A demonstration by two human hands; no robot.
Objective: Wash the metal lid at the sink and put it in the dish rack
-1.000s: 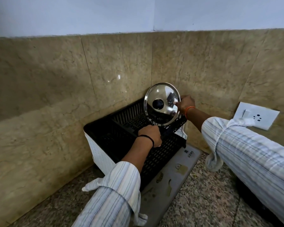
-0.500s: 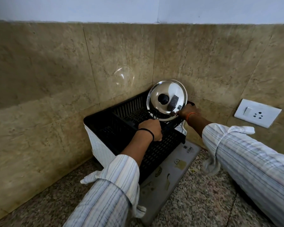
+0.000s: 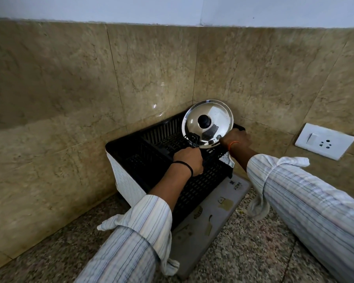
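Note:
The round shiny metal lid (image 3: 216, 117) with a black knob stands tilted at the back right corner of the black slotted dish rack (image 3: 129, 145), its lower edge down inside the rack. My right hand (image 3: 236, 138) grips the lid's lower right edge, just over the rack's rim. My left hand (image 3: 189, 160) is closed on a black inner part of the rack, directly in front of the lid. The fingers of both hands are mostly hidden.
The rack sits in a corner of beige tiled walls, on a white base (image 3: 127, 180). A grey printed mat (image 3: 223, 203) lies under its front on the speckled stone counter (image 3: 253, 256). A white switch and socket plate (image 3: 325, 140) is on the right wall.
The lid has come down from above the rack and tipped back toward the corner, with my right hand lowering along its edge. My left hand stayed on the rack.

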